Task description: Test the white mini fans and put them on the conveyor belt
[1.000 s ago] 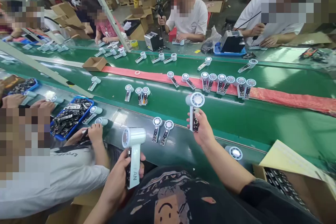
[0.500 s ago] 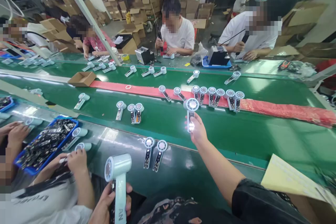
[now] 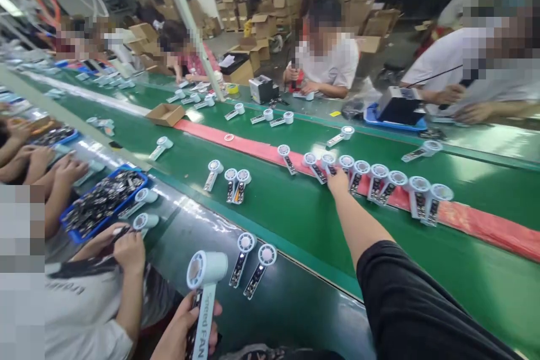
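Observation:
My left hand (image 3: 183,331) is low at the front, closed round the handle of a pale handheld fan (image 3: 206,278) marked "Speed FAN", held upright. My right arm stretches far out over the green belt (image 3: 295,208). My right hand (image 3: 338,181) rests at the red strip (image 3: 485,228), fingers closed on the handle of a small white fan (image 3: 327,161). That fan lies in a row of several like fans (image 3: 379,173) on the strip.
Two open-backed fans (image 3: 255,256) lie on the near ledge by my left hand. A person on my left works beside a blue tray (image 3: 101,199) of dark parts. More fans dot the belt, and a cardboard box (image 3: 166,114) sits on it. People work across the belt.
My right hand has carried its fan forward and down from above the belt to the red strip, into the row. My left hand stays low with its fan. The view has swung left.

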Tool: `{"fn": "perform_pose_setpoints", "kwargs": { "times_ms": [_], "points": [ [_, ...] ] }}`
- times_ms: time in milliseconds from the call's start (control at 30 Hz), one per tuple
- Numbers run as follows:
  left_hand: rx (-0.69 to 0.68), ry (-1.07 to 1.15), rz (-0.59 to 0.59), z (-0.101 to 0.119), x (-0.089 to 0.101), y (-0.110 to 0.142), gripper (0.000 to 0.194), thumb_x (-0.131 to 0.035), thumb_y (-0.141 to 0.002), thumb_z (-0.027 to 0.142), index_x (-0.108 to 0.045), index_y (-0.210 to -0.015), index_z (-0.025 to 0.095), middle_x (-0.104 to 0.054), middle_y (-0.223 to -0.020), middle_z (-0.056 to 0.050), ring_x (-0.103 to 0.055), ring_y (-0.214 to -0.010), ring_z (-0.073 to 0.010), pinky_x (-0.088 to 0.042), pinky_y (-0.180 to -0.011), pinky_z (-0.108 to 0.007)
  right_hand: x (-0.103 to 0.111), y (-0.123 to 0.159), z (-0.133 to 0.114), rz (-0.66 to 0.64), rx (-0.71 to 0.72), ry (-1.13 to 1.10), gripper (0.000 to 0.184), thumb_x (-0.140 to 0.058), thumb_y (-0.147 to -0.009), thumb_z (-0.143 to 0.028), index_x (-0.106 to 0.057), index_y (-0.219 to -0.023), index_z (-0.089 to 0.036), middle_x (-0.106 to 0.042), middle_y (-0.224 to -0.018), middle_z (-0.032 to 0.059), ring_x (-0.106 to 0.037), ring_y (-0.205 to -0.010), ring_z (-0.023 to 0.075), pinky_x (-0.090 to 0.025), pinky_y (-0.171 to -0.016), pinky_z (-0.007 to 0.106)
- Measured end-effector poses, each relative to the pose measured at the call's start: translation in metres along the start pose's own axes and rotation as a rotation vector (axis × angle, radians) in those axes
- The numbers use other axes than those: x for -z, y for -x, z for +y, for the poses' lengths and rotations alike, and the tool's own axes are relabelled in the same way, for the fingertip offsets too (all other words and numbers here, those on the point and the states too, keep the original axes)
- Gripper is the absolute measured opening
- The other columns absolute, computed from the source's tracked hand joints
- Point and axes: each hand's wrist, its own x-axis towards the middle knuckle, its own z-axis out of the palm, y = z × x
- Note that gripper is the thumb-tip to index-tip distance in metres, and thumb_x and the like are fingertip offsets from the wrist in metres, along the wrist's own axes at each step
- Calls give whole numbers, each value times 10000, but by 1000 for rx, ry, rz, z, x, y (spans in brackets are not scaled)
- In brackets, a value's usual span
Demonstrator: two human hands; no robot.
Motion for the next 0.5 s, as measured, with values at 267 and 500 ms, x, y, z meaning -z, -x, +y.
{"fn": "perform_pose_setpoints", "kwargs": {
  "times_ms": [267, 500],
  "points": [
    [28, -131, 98, 0, -6, 5, 509, -754, -624, 398, -555, -1043, 187, -713, -815, -37, -636, -609, -157, -496, -553, -258, 0, 64, 7, -72, 108, 73, 485, -698, -823, -160, -568, -1236, -377, -392, -1521, 25, -325, -1438, 310, -530, -967, 441],
    [-44, -350, 81, -21, 10, -54, 459, -641, -639, 429, -542, -1029, 207, -643, -850, -10, -624, -646, -139, -489, -587, -257, -6, 253, 62, -497, -187, 228, 128, -697, -801, -273, -616, -879, -213, -651, -799, 27, -612, -687, 191, -513, -661, 330]
  ]
}}
